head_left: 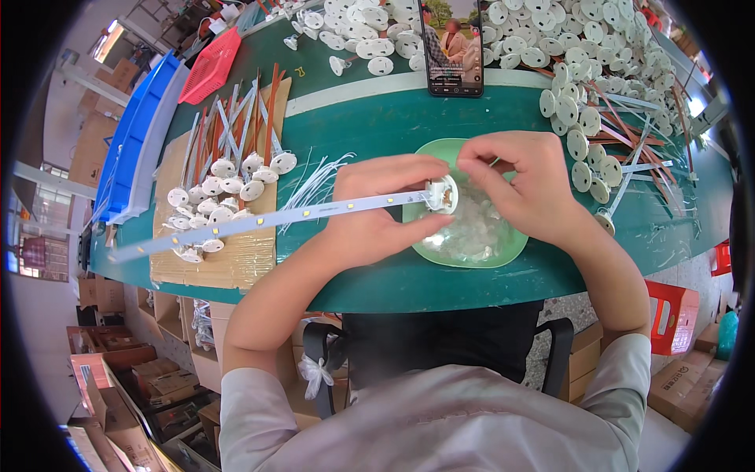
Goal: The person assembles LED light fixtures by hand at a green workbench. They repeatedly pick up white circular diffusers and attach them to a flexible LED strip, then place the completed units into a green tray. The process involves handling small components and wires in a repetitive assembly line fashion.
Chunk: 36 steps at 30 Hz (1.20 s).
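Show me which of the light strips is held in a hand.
The light strip in the left hand, extending over the cardboard; the other strips lie on both sides, unheld.

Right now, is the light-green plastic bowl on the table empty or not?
Not empty: small translucent pieces lie inside the light-green plastic bowl.

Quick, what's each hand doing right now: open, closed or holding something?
Left hand: closed, holding the white round cap at the end of the light strip.
Right hand: pinched closed over the green bowl; can't tell whether it holds anything small.
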Each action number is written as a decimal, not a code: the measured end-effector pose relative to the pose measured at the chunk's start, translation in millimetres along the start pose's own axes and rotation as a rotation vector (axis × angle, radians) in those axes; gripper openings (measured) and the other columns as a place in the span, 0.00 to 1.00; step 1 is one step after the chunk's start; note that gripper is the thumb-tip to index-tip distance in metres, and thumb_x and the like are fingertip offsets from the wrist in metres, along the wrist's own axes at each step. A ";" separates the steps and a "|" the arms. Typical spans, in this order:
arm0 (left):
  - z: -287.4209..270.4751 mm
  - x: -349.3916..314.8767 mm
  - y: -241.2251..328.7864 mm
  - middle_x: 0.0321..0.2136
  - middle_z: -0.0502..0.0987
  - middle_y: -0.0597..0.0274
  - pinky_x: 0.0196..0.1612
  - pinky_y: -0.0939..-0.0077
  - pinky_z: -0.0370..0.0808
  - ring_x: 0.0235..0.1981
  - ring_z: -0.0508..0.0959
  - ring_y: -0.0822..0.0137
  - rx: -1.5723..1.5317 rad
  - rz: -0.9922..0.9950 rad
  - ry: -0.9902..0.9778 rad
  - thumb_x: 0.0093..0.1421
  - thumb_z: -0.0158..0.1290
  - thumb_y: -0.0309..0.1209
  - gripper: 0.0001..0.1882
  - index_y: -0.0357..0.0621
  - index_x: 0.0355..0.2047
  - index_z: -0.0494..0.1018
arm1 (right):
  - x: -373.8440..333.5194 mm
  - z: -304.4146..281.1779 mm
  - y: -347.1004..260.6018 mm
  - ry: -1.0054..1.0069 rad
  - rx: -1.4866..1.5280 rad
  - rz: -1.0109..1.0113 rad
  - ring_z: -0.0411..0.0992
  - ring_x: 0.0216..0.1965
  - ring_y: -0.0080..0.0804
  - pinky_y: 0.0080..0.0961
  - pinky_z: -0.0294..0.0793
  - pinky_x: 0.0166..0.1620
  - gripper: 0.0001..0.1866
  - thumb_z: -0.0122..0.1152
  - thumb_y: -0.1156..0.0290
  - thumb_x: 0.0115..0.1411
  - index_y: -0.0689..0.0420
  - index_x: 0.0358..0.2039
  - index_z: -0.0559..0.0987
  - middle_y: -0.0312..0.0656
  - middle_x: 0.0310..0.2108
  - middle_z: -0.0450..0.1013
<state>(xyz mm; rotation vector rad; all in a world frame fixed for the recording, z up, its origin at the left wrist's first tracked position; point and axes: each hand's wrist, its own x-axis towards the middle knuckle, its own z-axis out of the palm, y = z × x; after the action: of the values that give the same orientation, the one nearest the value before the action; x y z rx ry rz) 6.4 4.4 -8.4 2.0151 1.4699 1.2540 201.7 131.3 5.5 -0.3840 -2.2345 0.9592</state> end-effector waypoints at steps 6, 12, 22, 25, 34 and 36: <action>5.8 -10.1 -3.2 0.55 0.77 0.48 0.57 0.61 0.79 0.54 0.80 0.54 -0.451 -0.094 0.146 0.49 0.69 0.17 0.34 0.33 0.58 0.73 | -9.2 15.4 -6.0 0.216 -0.020 -0.218 0.79 0.24 0.40 0.26 0.76 0.28 0.03 0.65 0.79 0.57 0.60 0.33 0.82 0.45 0.26 0.80; 9.7 -11.9 -3.3 0.57 0.75 0.46 0.60 0.58 0.77 0.58 0.78 0.51 -0.701 -0.071 0.184 0.51 0.68 0.16 0.36 0.33 0.61 0.69 | -14.2 22.3 -10.9 0.215 -0.047 -0.325 0.76 0.21 0.38 0.26 0.74 0.25 0.05 0.68 0.80 0.55 0.59 0.33 0.82 0.44 0.25 0.79; 10.4 -13.8 -1.2 0.58 0.74 0.43 0.63 0.53 0.73 0.59 0.77 0.47 -0.818 -0.145 0.178 0.51 0.70 0.22 0.37 0.33 0.62 0.68 | -16.1 25.2 -12.6 0.267 -0.076 -0.389 0.78 0.22 0.38 0.27 0.76 0.26 0.08 0.69 0.81 0.52 0.60 0.34 0.83 0.44 0.25 0.79; 12.8 -15.5 -1.2 0.59 0.74 0.43 0.63 0.52 0.73 0.59 0.77 0.46 -0.815 -0.134 0.173 0.52 0.70 0.22 0.37 0.33 0.62 0.69 | -16.4 25.4 -13.2 0.261 -0.094 -0.426 0.78 0.23 0.38 0.28 0.76 0.27 0.09 0.69 0.82 0.50 0.60 0.34 0.83 0.43 0.26 0.79; 12.3 -13.4 -6.9 0.59 0.74 0.41 0.65 0.49 0.71 0.59 0.76 0.46 -0.903 -0.160 0.112 0.54 0.69 0.25 0.35 0.34 0.62 0.69 | -15.4 29.0 -10.7 0.249 -0.109 -0.458 0.78 0.24 0.37 0.28 0.77 0.27 0.09 0.69 0.81 0.51 0.60 0.35 0.83 0.42 0.27 0.80; 9.4 -11.9 -8.3 0.58 0.74 0.41 0.66 0.48 0.71 0.59 0.76 0.47 -0.926 -0.161 0.121 0.54 0.69 0.25 0.35 0.33 0.61 0.69 | -15.4 28.3 -12.0 0.236 -0.101 -0.426 0.78 0.23 0.37 0.27 0.77 0.26 0.09 0.69 0.81 0.52 0.60 0.35 0.83 0.42 0.27 0.80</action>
<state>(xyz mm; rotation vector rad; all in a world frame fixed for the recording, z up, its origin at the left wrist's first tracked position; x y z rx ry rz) 8.2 -0.9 -24.8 1.1946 0.8052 1.5953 193.7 100.4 -7.3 -0.0529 -2.0374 0.5473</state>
